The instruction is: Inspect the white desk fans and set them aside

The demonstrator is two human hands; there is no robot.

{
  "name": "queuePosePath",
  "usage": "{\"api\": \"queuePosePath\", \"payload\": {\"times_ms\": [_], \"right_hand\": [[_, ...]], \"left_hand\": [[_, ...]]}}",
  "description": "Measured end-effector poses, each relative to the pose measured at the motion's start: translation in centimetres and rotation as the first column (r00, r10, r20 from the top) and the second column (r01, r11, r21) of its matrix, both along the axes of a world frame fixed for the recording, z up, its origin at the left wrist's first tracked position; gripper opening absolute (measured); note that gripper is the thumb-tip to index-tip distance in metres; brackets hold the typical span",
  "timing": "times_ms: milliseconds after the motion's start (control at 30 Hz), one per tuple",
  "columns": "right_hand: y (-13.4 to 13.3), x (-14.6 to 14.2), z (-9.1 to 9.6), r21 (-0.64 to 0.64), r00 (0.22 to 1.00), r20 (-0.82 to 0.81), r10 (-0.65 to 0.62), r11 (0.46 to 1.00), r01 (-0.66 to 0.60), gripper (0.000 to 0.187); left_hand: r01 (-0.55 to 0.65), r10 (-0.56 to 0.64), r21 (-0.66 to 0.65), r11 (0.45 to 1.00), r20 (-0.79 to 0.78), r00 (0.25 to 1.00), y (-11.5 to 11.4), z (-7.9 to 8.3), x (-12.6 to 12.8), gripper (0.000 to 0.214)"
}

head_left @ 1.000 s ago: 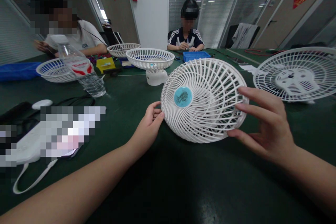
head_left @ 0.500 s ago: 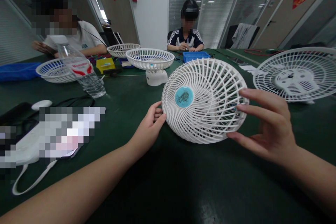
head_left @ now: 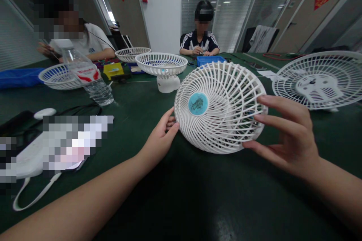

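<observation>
head view: we have one round, white, ribbed plastic fan guard (head_left: 223, 109) in front of us, over the dark green tabletop (head_left: 181, 199), tilted so its ribbed face and light blue central disc (head_left: 198, 104) point toward the camera and somewhat leftward. we cannot tell whether its lower rim touches the table.

our left hand (head_left: 160, 133) is partly closed at the guard's left rim, thumb on the near side and the other fingers curled in, partly hidden. our right hand (head_left: 291, 135) is more open: thumb at the lower right of the rim, two fingertips spread against the right edge, palm clear of it. both have hold of the guard.

handling, our judgement: light for its breadth; stiff at the rim, springier across the thin ribs, which could bend or snap if pressed. the smooth plastic may slip a little under fingertips alone. best hold: opposite sides of the outer rim, away from the ribs and disc.

nearby: a white plastic fan base (head_left: 167, 84) bearing a shallow white slatted guard (head_left: 161, 68) stands just behind, to the left; a wide, flat white plastic grille (head_left: 319, 87) lies beyond the right hand; a clear plastic water bottle with a red-and-white label (head_left: 89, 77) is at left.
</observation>
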State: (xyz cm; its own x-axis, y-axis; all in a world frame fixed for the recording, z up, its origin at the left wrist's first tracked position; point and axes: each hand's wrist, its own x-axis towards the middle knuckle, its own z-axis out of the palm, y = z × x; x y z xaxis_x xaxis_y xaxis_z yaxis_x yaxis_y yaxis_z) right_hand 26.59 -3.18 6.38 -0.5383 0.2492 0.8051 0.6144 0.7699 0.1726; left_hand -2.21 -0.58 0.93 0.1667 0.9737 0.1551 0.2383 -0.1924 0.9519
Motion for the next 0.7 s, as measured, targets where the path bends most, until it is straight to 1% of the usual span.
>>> {"api": "queuePosePath", "payload": {"times_ms": [233,300,433,467,567,633,700], "right_hand": [[-0.1,-0.2,0.2,0.038,0.999,0.047,-0.004,0.999,0.002,0.053],[-0.1,-0.2,0.2,0.050,0.998,0.059,-0.001,0.999,-0.002,0.055],[0.1,0.0,0.1,0.056,0.998,0.058,0.017,0.998,-0.020,0.074],[0.1,0.1,0.0,0.046,0.999,0.045,0.024,0.999,-0.026,0.076],[0.4,0.6,-0.4,0.036,0.999,-0.035,0.036,0.999,-0.035,0.071],[0.6,0.8,-0.7,0.059,0.994,-0.099,0.039,0.998,-0.033,0.069],[0.8,1.0,-0.9,0.065,0.989,-0.146,0.032,0.998,-0.023,0.070]], "left_hand": [[0.000,0.000,-0.035,0.999,-0.017,1.000,0.1,0.1,0.1,0.057],[0.008,-0.008,-0.032,0.999,-0.012,1.000,0.1,0.1,0.0,0.058],[0.009,-0.009,-0.023,1.000,-0.017,1.000,0.1,-0.1,0.0,0.057],[0.009,-0.009,-0.020,1.000,-0.020,1.000,0.1,-0.2,0.0,0.057],[-0.001,0.002,0.010,1.000,-0.034,0.999,0.2,-0.6,-0.1,0.056],[-0.025,0.028,0.046,0.999,-0.055,0.998,0.3,-0.9,-0.2,0.055],[-0.062,0.077,0.134,0.989,-0.110,0.991,0.1,-1.0,-0.3,0.055]]}}
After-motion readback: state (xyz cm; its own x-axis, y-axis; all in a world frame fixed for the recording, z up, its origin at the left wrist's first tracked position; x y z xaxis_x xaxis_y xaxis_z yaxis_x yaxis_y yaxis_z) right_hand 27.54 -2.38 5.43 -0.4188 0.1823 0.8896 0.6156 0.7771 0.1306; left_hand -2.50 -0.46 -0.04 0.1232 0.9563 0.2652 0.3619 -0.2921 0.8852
